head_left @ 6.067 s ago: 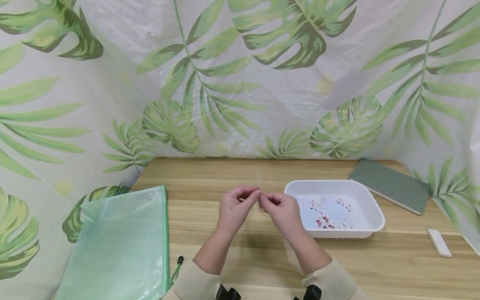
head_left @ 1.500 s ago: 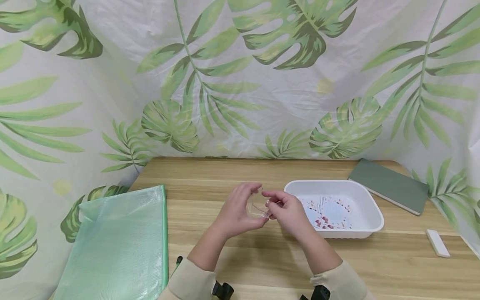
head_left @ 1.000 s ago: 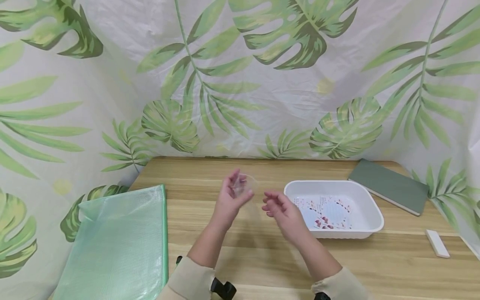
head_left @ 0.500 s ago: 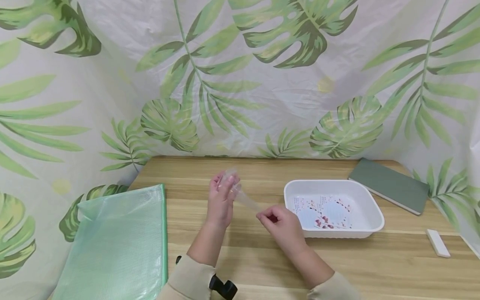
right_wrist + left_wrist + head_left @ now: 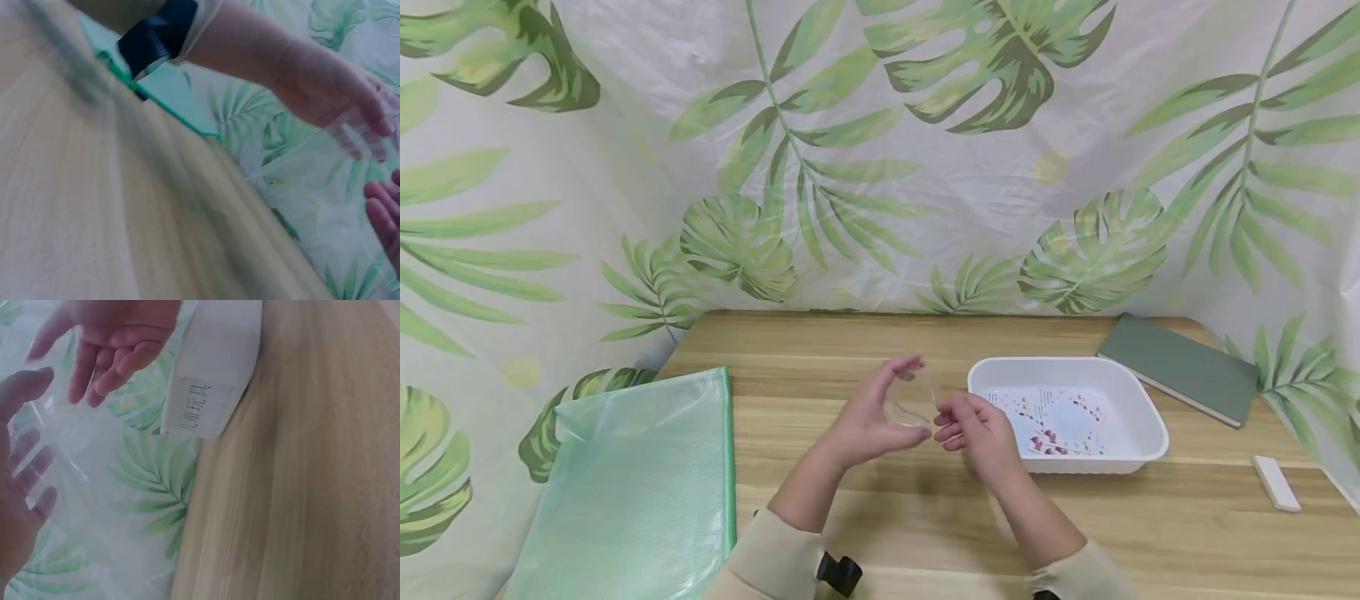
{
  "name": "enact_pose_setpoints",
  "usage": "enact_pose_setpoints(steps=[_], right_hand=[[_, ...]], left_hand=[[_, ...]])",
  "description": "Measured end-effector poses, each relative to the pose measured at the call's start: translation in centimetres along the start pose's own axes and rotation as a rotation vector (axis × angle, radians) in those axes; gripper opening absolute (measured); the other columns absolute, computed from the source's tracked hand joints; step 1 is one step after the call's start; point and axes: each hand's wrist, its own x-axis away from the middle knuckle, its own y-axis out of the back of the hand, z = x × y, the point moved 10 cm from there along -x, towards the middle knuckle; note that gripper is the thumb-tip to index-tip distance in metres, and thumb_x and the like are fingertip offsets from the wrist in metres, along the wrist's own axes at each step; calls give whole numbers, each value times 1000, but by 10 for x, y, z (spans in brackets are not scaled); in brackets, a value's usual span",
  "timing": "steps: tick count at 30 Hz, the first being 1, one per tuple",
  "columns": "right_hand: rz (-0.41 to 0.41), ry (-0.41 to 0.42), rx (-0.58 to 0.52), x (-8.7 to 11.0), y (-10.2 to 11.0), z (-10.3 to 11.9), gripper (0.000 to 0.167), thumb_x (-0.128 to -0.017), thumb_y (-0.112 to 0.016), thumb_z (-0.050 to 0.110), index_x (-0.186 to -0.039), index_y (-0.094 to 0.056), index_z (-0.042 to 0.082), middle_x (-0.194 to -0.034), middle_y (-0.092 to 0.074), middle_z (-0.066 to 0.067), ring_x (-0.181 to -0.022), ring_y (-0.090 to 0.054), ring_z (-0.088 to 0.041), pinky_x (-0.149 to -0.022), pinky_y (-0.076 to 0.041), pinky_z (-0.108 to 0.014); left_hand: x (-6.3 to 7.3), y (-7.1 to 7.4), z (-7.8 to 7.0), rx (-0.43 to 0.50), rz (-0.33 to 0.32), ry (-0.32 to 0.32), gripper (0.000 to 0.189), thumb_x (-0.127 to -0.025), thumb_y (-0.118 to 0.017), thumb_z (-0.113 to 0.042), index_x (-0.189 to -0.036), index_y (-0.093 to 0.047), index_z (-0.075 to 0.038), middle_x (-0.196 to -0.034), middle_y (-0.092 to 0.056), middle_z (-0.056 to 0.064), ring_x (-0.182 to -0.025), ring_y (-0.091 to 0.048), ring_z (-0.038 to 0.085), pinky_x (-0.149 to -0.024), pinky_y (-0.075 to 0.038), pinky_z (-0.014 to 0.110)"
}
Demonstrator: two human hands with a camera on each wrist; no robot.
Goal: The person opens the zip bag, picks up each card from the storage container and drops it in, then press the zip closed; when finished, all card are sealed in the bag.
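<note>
A thin, clear plastic bag (image 5: 912,398) hangs at my left hand (image 5: 868,425) above the middle of the table. The left thumb and fingers stand wide apart in a C shape at its mouth, and the fingers (image 5: 31,465) show through the film in the left wrist view. Close on the right is my right hand (image 5: 977,437), its loosely bent fingertips right at the bag's near edge. No object shows in the right palm in the left wrist view. In the right wrist view the film spreads out below the left fingers.
A white plastic tray (image 5: 1150,454) with flower-printed sheets (image 5: 1052,425) inside stands right of the hands. Behind it lies a dark green notebook (image 5: 1180,367), and a small white block (image 5: 1276,483) is near the right edge. A green mesh zip pouch (image 5: 640,492) covers the table's left side.
Half a second ago the right hand pinched and drew out the film's lower end. It has since let go and come up to the mouth, while the left hand has spread and moved right.
</note>
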Motion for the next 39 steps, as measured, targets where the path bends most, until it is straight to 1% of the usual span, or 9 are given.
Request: enact_pose_setpoints(steps=[4, 9, 16, 18, 22, 25, 28, 34, 39], right_hand=[[-8, -91, 6, -4, 3, -4, 22, -93, -62, 14, -89, -63, -8, -74, -67, -6, -63, -67, -11, -57, -56, -25], [-74, -111, -5, -4, 9, -7, 15, -90, -61, 5, -80, -62, -5, -66, -65, -1, -58, -65, -11, -54, -55, -24], [-93, -84, 17, -5, 10, -6, 15, -91, -63, 7, -83, -61, -6, -68, -64, -3, -58, -64, -10, -55, -54, -22], [-111, -43, 89, -5, 14, -2, 15, -91, -65, 12, -89, -63, -2, -75, -65, -5, -63, -63, -9, -57, -54, -21], [-151, 148, 255, 1, 16, 19, 14, -89, -70, 19, -94, -67, 6, -87, -64, -7, -74, -57, -10, -64, -49, -20], [-119, 279, 333, 7, 7, 33, 13, -85, -74, 20, -91, -72, 8, -87, -64, -2, -77, -53, -10, -68, -47, -21], [-80, 348, 375, 12, -4, 40, 10, -83, -77, 20, -88, -75, 11, -84, -66, 4, -75, -52, -7, -69, -47, -22], [-141, 403, 281, 18, -1, 46, 3, -81, -76, 7, -81, -74, 9, -79, -64, 2, -70, -47, -7, -64, -42, -19], [-131, 399, 189, 18, 2, 44, 1, -84, -74, 7, -83, -73, 7, -80, -62, -2, -69, -44, -5, -60, -39, -18]], left_hand=[[1, -14, -1, -92, 83, -20, 90, -68, -85, -12, -145, -40, -7, -142, -51, 10, -125, -51, 28, -106, -42, 50], [3, -15, 7, -101, 44, 34, 98, -66, -88, -16, -149, -36, -7, -140, -52, 11, -127, -49, 31, -106, -41, 53], [5, -14, 16, -178, -5, 73, 87, -66, -89, -23, -141, -48, -8, -128, -57, 11, -120, -52, 24, -101, -45, 46], [5, -12, 15, -215, -22, 70, 84, -66, -88, -24, -139, -50, -8, -124, -58, 10, -116, -53, 24, -98, -46, 45], [3, -11, 10, -369, -32, 35, 82, -65, -86, -31, -136, -53, -9, -116, -60, 8, -111, -53, 24, -95, -44, 45], [2, -15, 4, -477, -9, -14, 79, -66, -85, -34, -134, -54, -9, -115, -60, 7, -111, -53, 26, -97, -42, 47], [1, -20, 2, -526, 10, -56, 78, -65, -84, -34, -133, -55, -9, -115, -61, 8, -111, -54, 29, -100, -41, 50], [2, -22, 5, -499, 0, -63, 75, -66, -84, -30, -132, -54, -8, -117, -61, 9, -112, -55, 28, -104, -38, 50], [3, -21, 7, -472, 4, -48, 76, -70, -84, -30, -135, -52, -7, -119, -62, 10, -114, -55, 28, -106, -39, 50]])
